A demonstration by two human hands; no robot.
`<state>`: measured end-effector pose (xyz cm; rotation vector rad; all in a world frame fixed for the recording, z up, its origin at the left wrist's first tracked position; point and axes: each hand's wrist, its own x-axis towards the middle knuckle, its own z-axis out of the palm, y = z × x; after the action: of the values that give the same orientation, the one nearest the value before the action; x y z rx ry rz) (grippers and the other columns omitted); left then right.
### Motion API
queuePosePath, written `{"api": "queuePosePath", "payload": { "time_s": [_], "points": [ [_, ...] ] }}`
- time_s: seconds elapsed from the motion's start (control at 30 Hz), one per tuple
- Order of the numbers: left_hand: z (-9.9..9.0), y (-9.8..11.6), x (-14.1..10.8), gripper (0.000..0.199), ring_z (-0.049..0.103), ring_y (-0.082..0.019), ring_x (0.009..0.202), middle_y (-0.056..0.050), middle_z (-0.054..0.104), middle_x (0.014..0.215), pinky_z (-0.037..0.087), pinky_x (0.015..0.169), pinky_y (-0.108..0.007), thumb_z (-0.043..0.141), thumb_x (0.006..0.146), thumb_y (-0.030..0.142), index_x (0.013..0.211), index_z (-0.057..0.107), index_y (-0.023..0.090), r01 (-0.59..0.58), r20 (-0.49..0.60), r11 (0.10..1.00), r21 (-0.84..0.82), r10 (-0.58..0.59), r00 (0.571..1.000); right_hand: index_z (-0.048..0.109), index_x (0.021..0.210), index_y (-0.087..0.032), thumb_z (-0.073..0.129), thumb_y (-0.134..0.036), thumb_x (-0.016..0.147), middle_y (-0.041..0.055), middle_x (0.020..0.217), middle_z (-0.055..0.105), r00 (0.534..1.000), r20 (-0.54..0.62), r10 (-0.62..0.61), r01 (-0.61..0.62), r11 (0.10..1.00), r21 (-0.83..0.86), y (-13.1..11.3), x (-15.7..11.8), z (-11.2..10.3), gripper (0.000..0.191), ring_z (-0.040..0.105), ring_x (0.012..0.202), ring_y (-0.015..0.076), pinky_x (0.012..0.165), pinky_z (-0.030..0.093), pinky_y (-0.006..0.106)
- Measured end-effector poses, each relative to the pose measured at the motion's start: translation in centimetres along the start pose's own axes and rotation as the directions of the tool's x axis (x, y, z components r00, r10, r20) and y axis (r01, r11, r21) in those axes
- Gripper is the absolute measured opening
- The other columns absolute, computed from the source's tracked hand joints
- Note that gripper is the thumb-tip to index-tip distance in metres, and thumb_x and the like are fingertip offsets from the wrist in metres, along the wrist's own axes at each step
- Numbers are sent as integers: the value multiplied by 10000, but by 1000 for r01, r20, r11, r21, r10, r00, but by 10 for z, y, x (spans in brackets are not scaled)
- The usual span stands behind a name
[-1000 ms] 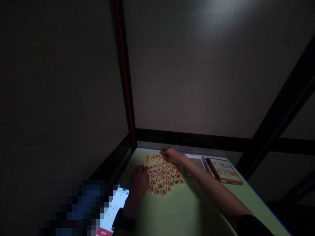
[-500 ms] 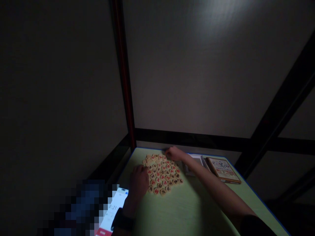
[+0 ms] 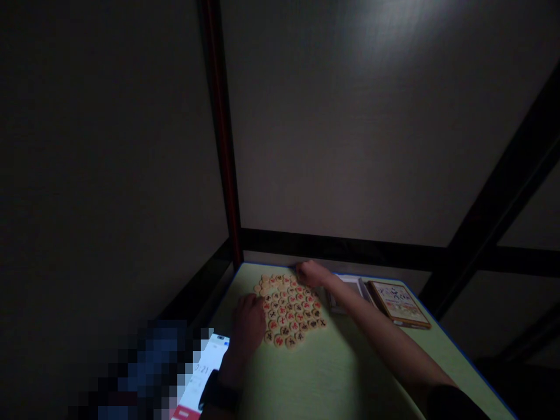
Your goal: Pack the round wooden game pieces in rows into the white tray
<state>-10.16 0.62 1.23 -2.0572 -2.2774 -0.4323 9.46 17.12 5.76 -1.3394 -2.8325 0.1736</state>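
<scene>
Several round wooden pieces with red or black characters (image 3: 290,315) lie in a close cluster on the light green table (image 3: 306,379). A few at the far left show plain faces. My left hand (image 3: 250,319) rests against the cluster's left edge, its fingers bent and close together; the dim light hides whether a piece is under them. At the cluster's far right edge, my right hand (image 3: 311,273) is curled with its fingertips down by the pieces. Whatever it may hold is too small to make out.
An open shallow box (image 3: 350,286) stands beyond my right forearm, and a flat box with a printed cover (image 3: 400,303) lies to its right. A lit phone screen (image 3: 201,373) is by my left wrist. Dark walls rise behind the table.
My right hand has shifted very slightly to the right. The cluster and boxes look the same apart from a small shift of the view.
</scene>
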Motion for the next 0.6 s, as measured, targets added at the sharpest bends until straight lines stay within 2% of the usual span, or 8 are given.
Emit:
{"api": "queuePosePath", "payload": {
  "time_s": [0.13, 0.27, 0.43, 0.6],
  "points": [
    [5, -3, 1, 397, 521, -244, 1180, -96, 629, 1234, 426, 980, -354, 476, 888, 107, 1216, 675, 212, -11, -17, 1000, 3, 11, 1000, 783, 945, -180, 609, -43, 734, 61, 924, 781, 999, 46, -27, 25, 999, 34, 10, 1, 1, 306, 707, 875, 190, 725, 454, 207],
    [6, -4, 1, 398, 514, -253, 1200, -107, 621, 1250, 435, 980, -359, 459, 903, 117, 1230, 670, 199, -24, -2, 1000, -9, 24, 1000, 792, 866, -184, 573, -59, 768, 23, 798, 771, 998, 46, -37, 34, 997, 69, 11, 7, 3, 271, 701, 778, 156, 700, 451, 194],
    [-1, -1, 0, 408, 522, -250, 1186, -110, 622, 1250, 437, 975, -367, 457, 907, 113, 1247, 664, 204, -16, 17, 1000, -11, 16, 1000, 778, 989, -171, 560, -88, 795, 57, 938, 779, 1000, -13, -25, 26, 996, 86, 1, 22, 9, 303, 698, 874, 177, 724, 459, 212],
    [-9, 3, -2, 411, 527, -249, 1171, -115, 626, 1241, 440, 960, -367, 460, 906, 99, 1252, 659, 199, 1, 27, 1000, -8, -1, 1000, 787, 984, -181, 600, -42, 713, 45, 941, 783, 999, 13, -31, 30, 996, 88, -8, 32, 10, 358, 706, 883, 186, 727, 475, 205]
  ]
}}
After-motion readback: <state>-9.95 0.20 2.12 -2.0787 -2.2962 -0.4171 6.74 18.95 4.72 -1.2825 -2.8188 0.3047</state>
